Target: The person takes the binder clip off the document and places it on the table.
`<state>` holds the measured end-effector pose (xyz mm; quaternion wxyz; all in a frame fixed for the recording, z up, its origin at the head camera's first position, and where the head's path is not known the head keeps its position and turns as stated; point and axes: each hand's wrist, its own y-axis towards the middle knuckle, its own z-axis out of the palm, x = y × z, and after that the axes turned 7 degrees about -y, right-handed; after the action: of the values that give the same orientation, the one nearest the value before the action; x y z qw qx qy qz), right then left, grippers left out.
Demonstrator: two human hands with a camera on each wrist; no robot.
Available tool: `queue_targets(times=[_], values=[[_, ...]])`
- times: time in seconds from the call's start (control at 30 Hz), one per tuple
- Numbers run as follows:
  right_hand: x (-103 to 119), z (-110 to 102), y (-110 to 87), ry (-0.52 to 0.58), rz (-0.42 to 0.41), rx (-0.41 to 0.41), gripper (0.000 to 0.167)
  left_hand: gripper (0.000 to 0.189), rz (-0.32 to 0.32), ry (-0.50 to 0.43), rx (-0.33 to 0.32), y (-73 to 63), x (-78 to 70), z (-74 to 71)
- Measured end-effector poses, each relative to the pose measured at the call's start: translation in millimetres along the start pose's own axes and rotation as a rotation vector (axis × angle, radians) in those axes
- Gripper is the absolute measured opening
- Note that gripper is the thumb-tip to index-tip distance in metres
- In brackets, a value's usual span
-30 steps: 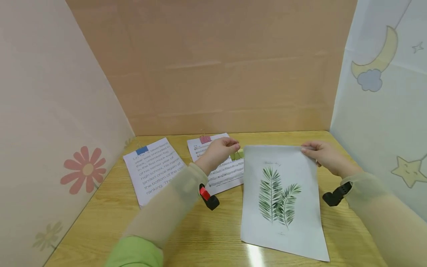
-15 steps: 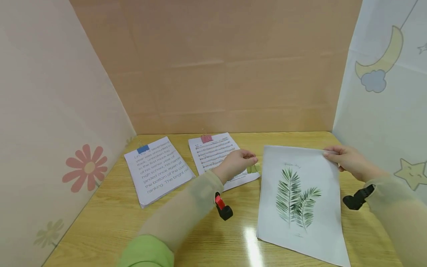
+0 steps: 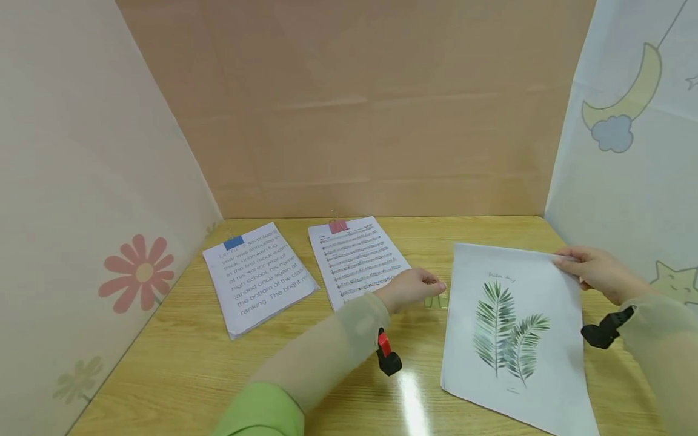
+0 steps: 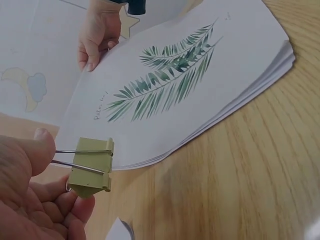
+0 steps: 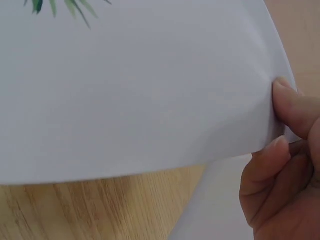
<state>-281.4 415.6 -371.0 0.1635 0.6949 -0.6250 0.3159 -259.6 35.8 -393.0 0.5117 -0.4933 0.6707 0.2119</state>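
While the right hand [image 3: 600, 272] pinches a palm-leaf paper stack [image 3: 512, 345] at the head view's lower right, the left hand [image 3: 408, 288], right of centre, grips a yellow-green binder clip [image 4: 90, 164] by its wire handles [image 4: 75, 151].

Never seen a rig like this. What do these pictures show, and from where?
No machine works here, just a person's bare left hand and right hand. The wide picture comes from a head camera; the two close ones come from wrist cameras, one per hand. On the wooden table lie text pages with a blue clip and sheet music with a pink clip. The left hand holds a yellow-green binder clip by its wire handles; the right hand grips a corner of the leaf-print sheets.
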Motion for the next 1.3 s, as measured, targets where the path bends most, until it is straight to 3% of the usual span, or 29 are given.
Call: queue_targets(times=[0.23,0.47,0.7,0.9,1.07,1.17,1.23,1.3], values=[[-12.9,-4.0,-3.9,-0.029,0.042,0.002,0.060,0.036,-0.028,0.011,0.021,9.7,5.0,15.5],[-20.8,-6.0,-4.0,-0.026,0.077,0.001,0.061,0.048,-0.086,0.111,-0.040,23.4,9.3,28.3],[-24.3,-3.4,-4.4,-0.021,0.111,-0.019,0.068,0.052,-0.142,0.229,-0.030,33.4,11.5,31.9],[-26.0,-2.6,-5.1,-0.019,0.106,-0.028,0.065,0.046,-0.158,0.231,-0.035,37.7,12.3,35.8],[-26.9,-1.2,-5.4,-0.016,0.110,-0.035,0.063,0.049,-0.153,0.235,-0.076,36.5,13.8,36.8],[-29.2,-0.6,-5.2,-0.001,0.113,-0.035,0.063,0.052,-0.103,0.289,-0.135,32.7,10.1,37.8],[-31.2,-0.3,-4.9,0.005,0.119,-0.037,0.064,0.050,-0.010,0.386,-0.143,28.3,4.8,39.0],[-32.9,-0.3,-4.7,0.000,0.129,-0.037,0.065,0.043,0.124,0.526,-0.098,21.9,-0.9,41.4]])
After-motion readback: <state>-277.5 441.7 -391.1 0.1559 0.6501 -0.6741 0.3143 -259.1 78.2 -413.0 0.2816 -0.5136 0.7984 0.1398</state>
